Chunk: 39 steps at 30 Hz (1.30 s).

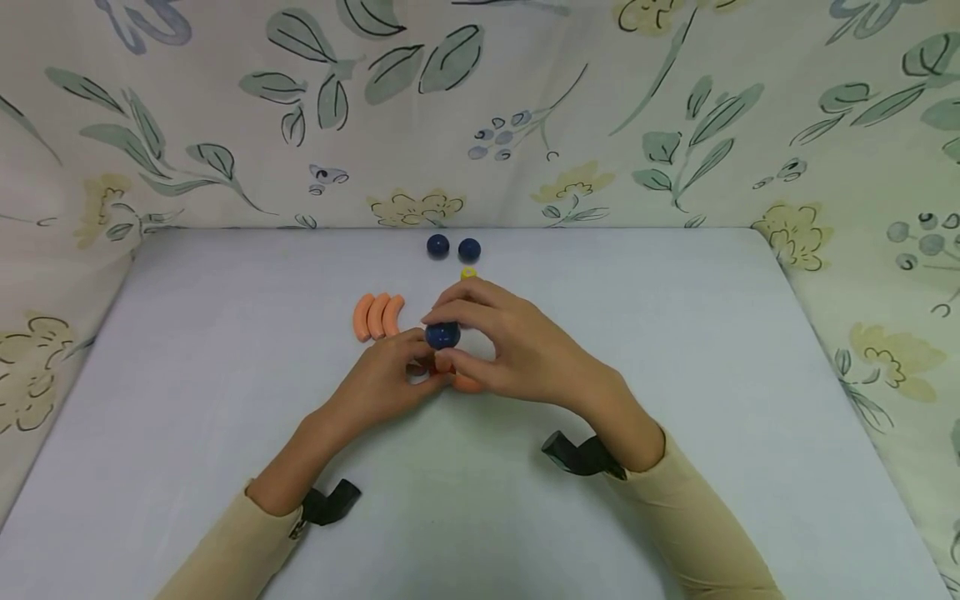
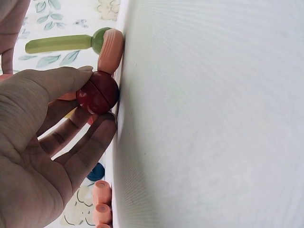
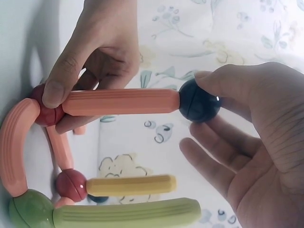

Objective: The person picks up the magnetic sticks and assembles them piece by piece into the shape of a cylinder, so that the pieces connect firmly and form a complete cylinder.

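Observation:
My left hand [image 1: 382, 375] pinches a glossy red ball [image 2: 97, 92] low at the table. From that ball a straight orange stick [image 3: 121, 101] stands upright, topped by a dark blue ball [image 1: 442, 335]. My right hand [image 1: 525, 342] holds this blue ball between thumb and fingers. A curved orange stick [image 3: 18, 147] links the red ball to a green ball [image 3: 31, 209], which carries an upright green stick [image 3: 128, 213]. A second red ball [image 3: 71, 185] bears a yellow stick [image 3: 133, 185]. In the head view my hands hide most of this joined structure.
Two loose dark blue balls, a left one [image 1: 438, 246] and a right one [image 1: 469, 250], lie near the back edge of the white table [image 1: 225, 400]. Three curved orange sticks [image 1: 378, 317] lie side by side left of the hands. Floral cloth [image 1: 570, 108] hangs behind.

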Each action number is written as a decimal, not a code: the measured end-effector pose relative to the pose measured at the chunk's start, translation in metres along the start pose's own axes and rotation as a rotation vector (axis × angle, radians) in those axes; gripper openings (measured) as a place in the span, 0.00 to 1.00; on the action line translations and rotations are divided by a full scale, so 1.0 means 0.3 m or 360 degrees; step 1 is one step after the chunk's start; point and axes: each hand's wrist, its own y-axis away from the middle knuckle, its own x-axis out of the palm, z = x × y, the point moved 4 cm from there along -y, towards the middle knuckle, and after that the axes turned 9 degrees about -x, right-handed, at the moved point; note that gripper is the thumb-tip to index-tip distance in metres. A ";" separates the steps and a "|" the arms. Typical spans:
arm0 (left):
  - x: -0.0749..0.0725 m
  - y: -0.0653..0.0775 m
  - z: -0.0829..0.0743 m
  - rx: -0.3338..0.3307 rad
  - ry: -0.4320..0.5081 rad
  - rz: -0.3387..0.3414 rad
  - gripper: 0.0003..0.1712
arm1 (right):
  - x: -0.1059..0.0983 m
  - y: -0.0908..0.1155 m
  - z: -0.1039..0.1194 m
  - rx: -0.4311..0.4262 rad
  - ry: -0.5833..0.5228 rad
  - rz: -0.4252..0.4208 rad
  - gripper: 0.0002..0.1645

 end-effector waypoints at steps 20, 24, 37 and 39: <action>0.000 0.005 0.001 0.0024 0.0025 -0.0020 0.12 | -0.004 -0.002 0.000 0.0014 -0.0031 0.0043 0.16; -0.001 0.006 0.001 0.0030 0.0009 -0.0022 0.11 | -0.008 0.002 -0.002 0.0019 -0.0013 0.0037 0.18; 0.002 -0.001 -0.003 -0.0028 0.0061 0.0042 0.09 | -0.078 0.023 -0.025 0.0019 0.0025 -0.0172 0.18; 0.002 -0.002 -0.004 -0.0034 0.0060 0.0047 0.09 | -0.087 0.025 -0.029 0.0015 0.0021 -0.0198 0.18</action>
